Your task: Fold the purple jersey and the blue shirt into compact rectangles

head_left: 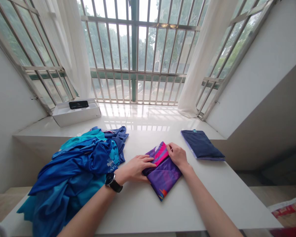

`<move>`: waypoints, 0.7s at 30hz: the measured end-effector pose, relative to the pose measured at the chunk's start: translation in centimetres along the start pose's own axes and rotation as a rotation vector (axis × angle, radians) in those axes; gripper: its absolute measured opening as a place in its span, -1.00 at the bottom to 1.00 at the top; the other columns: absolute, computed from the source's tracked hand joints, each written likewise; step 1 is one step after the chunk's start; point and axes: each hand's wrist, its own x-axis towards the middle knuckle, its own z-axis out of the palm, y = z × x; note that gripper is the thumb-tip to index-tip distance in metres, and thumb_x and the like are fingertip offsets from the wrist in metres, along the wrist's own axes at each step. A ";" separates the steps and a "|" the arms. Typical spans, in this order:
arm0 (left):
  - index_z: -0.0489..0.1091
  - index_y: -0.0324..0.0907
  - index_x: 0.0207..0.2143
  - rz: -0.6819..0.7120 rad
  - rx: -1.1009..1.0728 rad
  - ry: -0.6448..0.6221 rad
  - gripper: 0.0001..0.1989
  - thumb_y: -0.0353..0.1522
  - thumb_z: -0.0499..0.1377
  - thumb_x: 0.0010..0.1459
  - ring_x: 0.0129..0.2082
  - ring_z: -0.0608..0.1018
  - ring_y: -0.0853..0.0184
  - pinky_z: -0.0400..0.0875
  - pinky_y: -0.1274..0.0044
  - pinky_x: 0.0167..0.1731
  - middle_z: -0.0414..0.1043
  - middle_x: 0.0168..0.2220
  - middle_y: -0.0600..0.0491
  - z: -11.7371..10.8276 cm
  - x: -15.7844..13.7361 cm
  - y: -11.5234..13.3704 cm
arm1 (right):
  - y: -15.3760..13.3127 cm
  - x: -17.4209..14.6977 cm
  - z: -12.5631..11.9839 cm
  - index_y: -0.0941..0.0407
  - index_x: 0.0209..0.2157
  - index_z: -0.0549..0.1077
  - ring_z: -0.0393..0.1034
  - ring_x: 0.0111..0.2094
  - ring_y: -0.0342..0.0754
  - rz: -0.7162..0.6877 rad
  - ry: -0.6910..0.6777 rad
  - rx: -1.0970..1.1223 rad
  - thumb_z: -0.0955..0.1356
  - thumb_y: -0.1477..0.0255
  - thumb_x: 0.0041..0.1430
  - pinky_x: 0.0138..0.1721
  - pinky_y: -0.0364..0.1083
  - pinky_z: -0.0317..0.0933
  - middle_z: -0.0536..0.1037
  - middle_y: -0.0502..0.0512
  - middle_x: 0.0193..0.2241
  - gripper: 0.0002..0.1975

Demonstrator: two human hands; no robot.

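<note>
Ok, folded purple shirt [166,174] sits on the white counter [207,200], btwn my hands. L grip [139,167] is apart, fingers laid over its left edge; R grip [178,154] curls at its upper right edge, can't tell if pinched. Blue clothes pile [81,168] by my L wrist w/ black watch [113,182]; folded navy cloth [202,144] well apart, R side.
</note>
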 end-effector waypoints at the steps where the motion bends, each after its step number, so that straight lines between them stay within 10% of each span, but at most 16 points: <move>1: 0.34 0.08 0.21 -0.018 0.022 0.008 -0.37 -0.04 0.31 0.10 0.28 0.31 0.06 0.16 0.26 0.27 0.28 0.28 0.00 0.0 0.0 -0.1 | -0.1 -0.1 -0.2 0.07 -0.28 0.49 0.47 -0.33 -0.06 -0.008 0.062 0.049 0.16 0.26 0.40 -0.31 -0.13 0.10 0.62 0.07 -0.32 -0.67; 6: 0.32 0.04 0.22 -0.189 0.143 0.079 -0.38 -0.07 0.29 0.13 0.24 0.33 0.01 0.25 0.20 0.20 0.30 0.26 -0.04 0.2 0.0 -0.5 | -0.7 -0.3 -0.8 0.10 -0.27 0.49 0.44 -0.35 -0.06 -0.048 0.207 0.189 0.19 0.28 0.38 -0.28 -0.13 0.14 0.58 0.08 -0.35 -0.69; 15: 0.24 -0.07 0.26 -0.240 0.268 0.139 -0.42 -0.11 0.18 0.25 0.19 0.33 0.00 0.25 0.18 0.16 0.30 0.25 -0.10 1.2 0.1 0.1 | -3.1 -1.7 0.2 0.07 -0.18 0.48 0.43 -0.22 -0.07 -0.326 -0.160 0.220 0.26 0.34 0.35 -0.16 -0.13 0.25 0.53 0.05 -0.25 -0.82; 21: 0.08 -0.21 0.35 -0.169 0.315 0.156 -0.46 -0.23 -0.03 0.39 0.36 0.15 0.07 0.02 0.19 0.31 0.14 0.35 -0.14 3.1 0.6 -0.1 | -3.2 -1.9 1.3 0.09 -0.15 0.47 0.41 -0.16 -0.07 -0.331 -0.165 0.228 0.26 0.36 0.36 -0.08 -0.11 0.28 0.50 0.08 -0.20 -0.83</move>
